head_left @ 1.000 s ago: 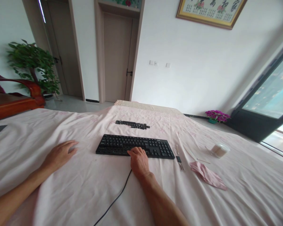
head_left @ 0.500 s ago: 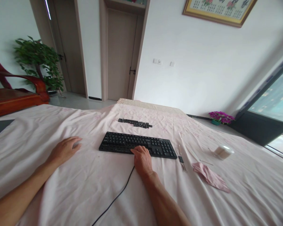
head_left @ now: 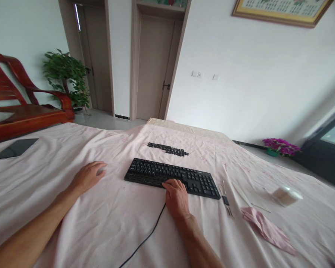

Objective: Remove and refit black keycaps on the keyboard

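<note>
A black keyboard (head_left: 153,175) lies on the pink cloth, with keycaps absent from part of its lower left rows. My right hand (head_left: 177,197) rests over its near edge, fingers curled down and pressed together by the lower rows; what they may hold is hidden beneath them. My left hand (head_left: 91,175) lies on the cloth left of the keyboard, fingers stretched and thumb apart, holding nothing. Behind the keyboard, several loose black keycaps (head_left: 167,148) are laid out in rows. A black cable (head_left: 147,238) runs from the keyboard's near side toward me.
On the right are a thin tool with a dark grip (head_left: 226,201), a pink cloth piece (head_left: 268,229) and a clear tub of cotton swabs (head_left: 286,196). A dark flat tablet (head_left: 15,148) lies far left. Beyond stand a wooden chair (head_left: 30,109) and a plant (head_left: 67,76).
My view has turned slightly left, so everything sits further right in the picture. Both hands keep nearly the same places, the right at the keyboard's near edge.
</note>
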A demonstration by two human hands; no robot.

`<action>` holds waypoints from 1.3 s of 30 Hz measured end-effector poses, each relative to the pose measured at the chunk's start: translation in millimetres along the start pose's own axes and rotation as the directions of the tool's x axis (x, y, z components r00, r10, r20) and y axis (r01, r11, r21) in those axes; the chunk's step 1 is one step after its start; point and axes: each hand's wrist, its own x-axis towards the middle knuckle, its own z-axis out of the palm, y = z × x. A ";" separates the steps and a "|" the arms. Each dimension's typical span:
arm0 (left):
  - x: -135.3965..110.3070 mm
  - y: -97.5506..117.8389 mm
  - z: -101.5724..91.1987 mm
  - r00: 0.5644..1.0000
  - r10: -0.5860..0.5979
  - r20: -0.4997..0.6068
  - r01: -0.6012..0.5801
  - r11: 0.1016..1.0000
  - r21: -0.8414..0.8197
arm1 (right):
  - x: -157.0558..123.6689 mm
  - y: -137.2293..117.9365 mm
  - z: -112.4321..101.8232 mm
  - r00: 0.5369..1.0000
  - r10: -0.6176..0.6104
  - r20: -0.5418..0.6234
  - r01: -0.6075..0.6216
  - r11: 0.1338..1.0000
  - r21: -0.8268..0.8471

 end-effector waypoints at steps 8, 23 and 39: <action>-1.1 7.2 -3.7 1.000 0.003 -0.002 -0.003 1.000 -0.019 | -1.3 -2.0 -2.2 1.000 0.004 0.003 -0.004 0.999 -0.034; -2.7 19.2 -11.7 1.000 -0.004 -0.008 0.004 0.998 -0.061 | -1.7 -1.6 -0.7 1.000 -0.030 0.002 0.030 0.998 -0.046; 5.1 12.4 -8.1 0.999 0.028 0.019 -0.026 0.994 -0.106 | 15.0 -4.8 5.8 0.998 -0.060 0.030 0.062 0.997 -0.052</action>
